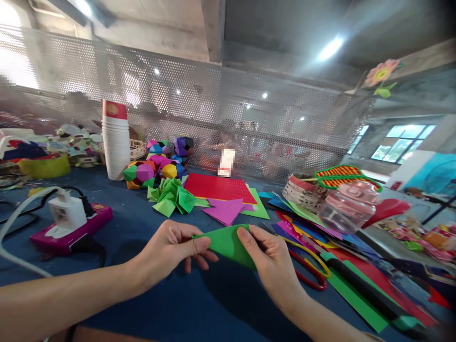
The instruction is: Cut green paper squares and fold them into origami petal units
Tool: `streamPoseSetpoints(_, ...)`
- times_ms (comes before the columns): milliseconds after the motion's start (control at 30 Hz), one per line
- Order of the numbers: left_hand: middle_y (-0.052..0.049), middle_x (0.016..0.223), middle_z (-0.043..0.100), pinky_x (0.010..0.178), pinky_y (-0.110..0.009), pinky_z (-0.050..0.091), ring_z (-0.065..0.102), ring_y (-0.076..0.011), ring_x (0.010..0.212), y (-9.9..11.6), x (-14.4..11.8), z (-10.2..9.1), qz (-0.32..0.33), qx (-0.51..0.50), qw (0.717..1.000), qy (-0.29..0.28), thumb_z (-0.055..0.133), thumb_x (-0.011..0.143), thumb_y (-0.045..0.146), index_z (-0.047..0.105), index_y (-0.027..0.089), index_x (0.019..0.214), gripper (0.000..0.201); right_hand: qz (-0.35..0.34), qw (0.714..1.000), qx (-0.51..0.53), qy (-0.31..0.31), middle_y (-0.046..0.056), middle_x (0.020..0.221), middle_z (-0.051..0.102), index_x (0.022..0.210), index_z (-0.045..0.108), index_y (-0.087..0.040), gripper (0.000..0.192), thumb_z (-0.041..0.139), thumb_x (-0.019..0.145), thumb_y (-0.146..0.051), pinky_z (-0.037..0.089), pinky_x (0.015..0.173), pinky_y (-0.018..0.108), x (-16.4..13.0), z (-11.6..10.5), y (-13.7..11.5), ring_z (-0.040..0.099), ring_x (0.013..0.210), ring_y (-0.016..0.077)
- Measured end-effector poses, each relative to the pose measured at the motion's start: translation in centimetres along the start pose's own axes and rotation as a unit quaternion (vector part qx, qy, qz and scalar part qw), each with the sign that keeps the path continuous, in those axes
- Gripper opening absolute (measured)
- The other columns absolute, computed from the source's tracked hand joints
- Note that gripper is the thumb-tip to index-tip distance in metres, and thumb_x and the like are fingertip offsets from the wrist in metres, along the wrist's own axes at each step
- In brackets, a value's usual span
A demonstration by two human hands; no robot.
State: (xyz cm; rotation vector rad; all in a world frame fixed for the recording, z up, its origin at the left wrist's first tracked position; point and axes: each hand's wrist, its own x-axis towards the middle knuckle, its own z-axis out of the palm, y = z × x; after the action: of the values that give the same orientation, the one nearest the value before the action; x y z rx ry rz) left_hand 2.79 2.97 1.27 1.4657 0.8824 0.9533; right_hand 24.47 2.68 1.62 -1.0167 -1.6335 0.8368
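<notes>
View from a person's head, looking down over a blue table (149,228) crowded with craft paper; at the far left a white cable (21,213) curves to a white charger (67,212) plugged into a pink power strip (71,230); behind these, blurred clutter and a yellow bowl (44,166); just right stands a tall stack of white paper cups (116,142), the top one banded red; beside its base sit multicoloured folded paper balls (156,164), and in front of them a cluster of light green folded pieces (173,195); further right lie flat sheets, a red sheet (217,186) over a purple triangle (226,210).

In the foreground the left hand (171,247) comes in from the lower left, its thumb and fingers closed in a pinch on the left corner of a green folded paper (226,242); the paper is held just above the table, near the front centre, between both hands; the right hand (274,266) comes in from the lower right, its thumb pressed on the paper's top edge and its fingers closed behind it, so both hands are gripping the same piece.

Just right of the right hand lie red-handled scissors (309,278) on a spread of overlapping coloured sheets (356,289); beyond them a clear plastic container (344,206), blurred, and a woven roll (302,192); a perforated metal screen (231,118) runs across the back of the table
</notes>
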Motion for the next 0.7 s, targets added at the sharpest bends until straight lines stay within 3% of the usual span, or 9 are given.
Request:
streamPoseSetpoints(233, -0.013, 0.084, 0.082, 0.053, -0.023, 0.044, 0.074, -0.0214, 0.071, -0.1, 0.0, -0.2, -0.012, 0.007, 1.0, -0.008, 0.071, 0.083, 0.064, 0.075, 0.014, 0.075, 0.051, 0.032, 0.999, 0.018, -0.007, -0.005, 0.062, 0.025, 0.062, 0.039, -0.022, 0.053, 0.064, 0.091, -0.058, 0.018, 0.046, 0.026, -0.1, -0.1, 0.4, 0.021, 0.055, 0.0099)
streamPoseSetpoints(300, -0.009, 0.067, 0.078, 0.052, -0.023, 0.041, 0.07, -0.0177, 0.06, 0.0, -0.2, -0.3, -0.016, 0.026, 1.0, -0.006, 0.068, 0.086, 0.063, 0.071, 0.015, 0.07, 0.05, 0.044, 0.999, 0.023, -0.014, -0.005, 0.062, 0.025, 0.062, 0.039, -0.022, 0.053, 0.064, 0.091, -0.058, 0.018, 0.047, 0.026, -0.1, -0.1, 0.6, 0.022, 0.056, 0.01)
streamPoseSetpoints(400, -0.001, 0.043, 0.059, 0.048, -0.022, 0.036, 0.054, -0.0118, 0.042, -0.2, -0.5, -0.5, 0.002, 0.085, 0.996, 0.003, 0.063, 0.089, 0.065, 0.061, 0.017, 0.06, 0.056, 0.054, 0.998, 0.025, -0.021, -0.005, 0.063, 0.025, 0.063, 0.039, -0.022, 0.053, 0.064, 0.091, -0.059, 0.019, 0.048, 0.025, -0.2, -0.1, 0.7, 0.023, 0.057, 0.0101)
streamPoseSetpoints(467, 0.002, 0.041, 0.051, 0.047, -0.022, 0.036, 0.051, -0.0113, 0.041, -0.4, -0.5, -0.7, 0.029, 0.131, 0.991, 0.004, 0.057, 0.092, 0.068, 0.057, 0.017, 0.058, 0.061, 0.054, 0.998, 0.022, -0.025, -0.005, 0.064, 0.024, 0.063, 0.038, -0.022, 0.053, 0.064, 0.091, -0.059, 0.019, 0.048, 0.026, -0.2, -0.1, 0.8, 0.022, 0.058, 0.0102)
streamPoseSetpoints(600, 0.001, 0.042, 0.051, 0.05, -0.023, 0.038, 0.052, -0.0122, 0.042, -0.6, -0.4, -1.1, 0.063, 0.201, 0.977, -0.038, 0.047, 0.097, 0.069, 0.061, 0.017, 0.063, 0.064, 0.062, 0.998, -0.001, -0.033, -0.005, 0.065, 0.024, 0.062, 0.037, -0.021, 0.054, 0.063, 0.09, -0.06, 0.019, 0.05, 0.026, 0.1, -0.4, 0.7, 0.022, 0.059, 0.0104)
streamPoseSetpoints(700, 0.001, 0.04, 0.049, 0.044, -0.023, 0.033, 0.046, -0.0113, 0.038, -0.5, -0.4, -1.3, 0.027, 0.194, 0.979, -0.057, 0.049, 0.093, 0.074, 0.059, 0.018, 0.057, 0.068, 0.075, 0.996, -0.012, -0.043, -0.005, 0.065, 0.024, 0.062, 0.036, -0.022, 0.055, 0.063, 0.089, -0.062, 0.019, 0.051, 0.026, 0.2, -0.5, 0.7, 0.023, 0.059, 0.0106)
